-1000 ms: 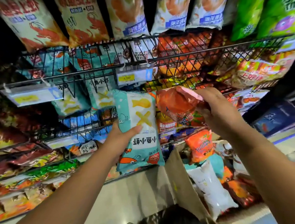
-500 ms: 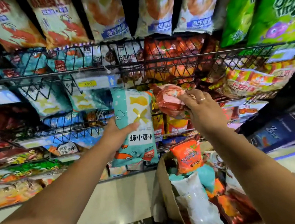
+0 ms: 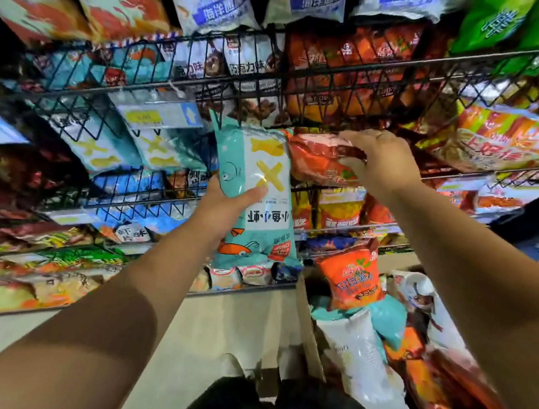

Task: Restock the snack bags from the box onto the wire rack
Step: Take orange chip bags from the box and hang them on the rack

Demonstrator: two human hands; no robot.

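My left hand [image 3: 229,205] grips a teal snack bag [image 3: 256,190] with yellow fish shapes, held upright in front of the wire rack [image 3: 305,80]. My right hand [image 3: 376,161] is closed on a red-orange snack bag [image 3: 318,158], pressed against the rack's middle shelf just right of the teal bag. Below on the right, the open cardboard box [image 3: 308,325] holds several bags, with an orange bag [image 3: 350,273] on top and a white bag [image 3: 358,365] beneath it.
Black wire baskets hold rows of teal, orange and chocolate bags. A price tag holder [image 3: 162,115] hangs on the upper basket's front. Large bags hang above, green ones [image 3: 492,25] at top right. Pale floor [image 3: 218,324] lies under the rack.
My right hand has pushed the red-orange bag up and in against the middle shelf. The teal bag in my left hand has risen slightly towards the rack.
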